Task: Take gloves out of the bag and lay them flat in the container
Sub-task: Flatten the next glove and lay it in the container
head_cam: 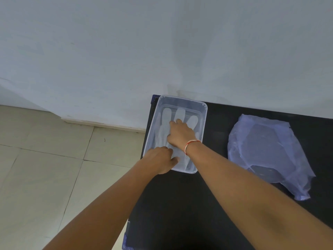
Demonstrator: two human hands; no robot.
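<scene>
A clear plastic container stands at the far left corner of the black table. Inside it lies a translucent white glove, spread flat with its fingers pointing away from me. My right hand rests palm-down on the glove's middle, fingers pressing it. My left hand sits at the container's near left corner, fingers curled over the rim and touching the glove's cuff end. The clear bluish plastic bag lies flattened on the table to the right, apart from both hands.
The black table ends just left of the container, with beige floor tiles below. A pale wall stands right behind the table. A red thread band circles my right wrist.
</scene>
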